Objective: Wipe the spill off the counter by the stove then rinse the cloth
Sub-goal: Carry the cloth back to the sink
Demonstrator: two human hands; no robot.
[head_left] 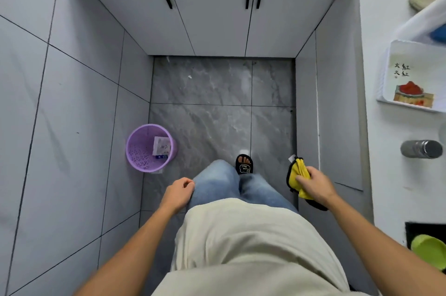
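A yellow microfibre cloth (300,178) with dark edging is gripped, bunched, in the right hand (316,186) and is carried low beside the white counter (379,126), apparently kept ready for wiping. The left hand (179,190) is loosely curled with nothing held, next to the jeans. A perforated purple plastic bin (149,148) is seen on the grey marbled floor tiles (217,102). No spill can be made out

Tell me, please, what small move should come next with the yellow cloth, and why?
Probably lift the right hand up over the white counter on the right: it grips the yellow cloth below the counter's edge, over the floor, and no wiping has begun.
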